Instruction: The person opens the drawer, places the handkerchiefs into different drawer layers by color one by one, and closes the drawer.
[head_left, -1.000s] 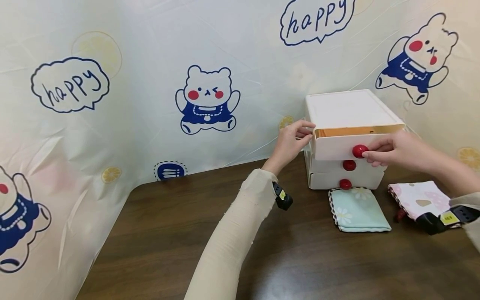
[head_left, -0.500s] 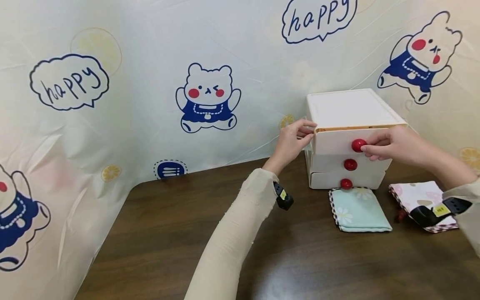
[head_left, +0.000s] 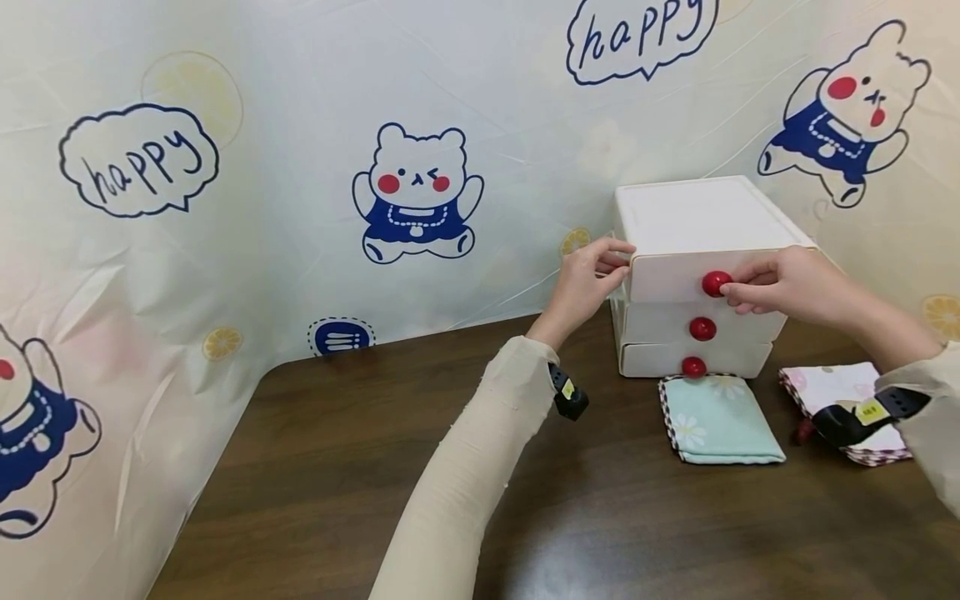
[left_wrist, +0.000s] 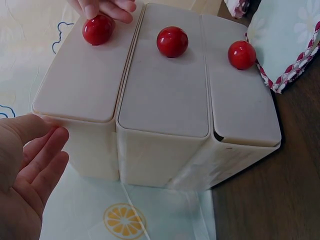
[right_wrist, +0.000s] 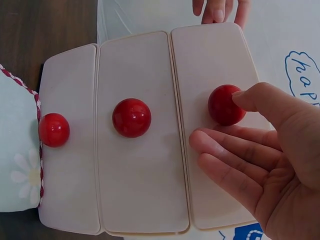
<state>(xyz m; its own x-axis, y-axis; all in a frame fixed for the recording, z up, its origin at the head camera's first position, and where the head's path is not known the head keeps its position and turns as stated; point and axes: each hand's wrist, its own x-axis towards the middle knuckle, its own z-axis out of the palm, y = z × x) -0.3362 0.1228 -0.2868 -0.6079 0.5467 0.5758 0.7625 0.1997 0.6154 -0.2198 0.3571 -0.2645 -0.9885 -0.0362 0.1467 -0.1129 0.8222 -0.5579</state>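
Note:
A white three-drawer box [head_left: 705, 217] stands at the back right of the table, each drawer front carrying a round red knob. My right hand [head_left: 795, 287] has its thumb and index finger at the top drawer's red knob [right_wrist: 226, 105], pinching it from one side while the other fingers lie along the drawer front. The top drawer [head_left: 667, 279] sits flush under the lid. At the box's upper left front corner rests my left hand [head_left: 585, 283]; its thumb and fairly straight fingers [left_wrist: 47, 160] touch the side there.
A folded mint cloth [head_left: 723, 425] with daisies lies right before the bottom drawer. Farther right, a white and pink folded cloth [head_left: 825, 383] is partly hidden by the right wrist's camera. Behind the brown table [head_left: 337, 483] hangs a printed curtain [head_left: 300, 208].
The top drawer has slid inward from slightly pulled out to flush, my right hand moving in with its knob. My left hand stays at the corner.

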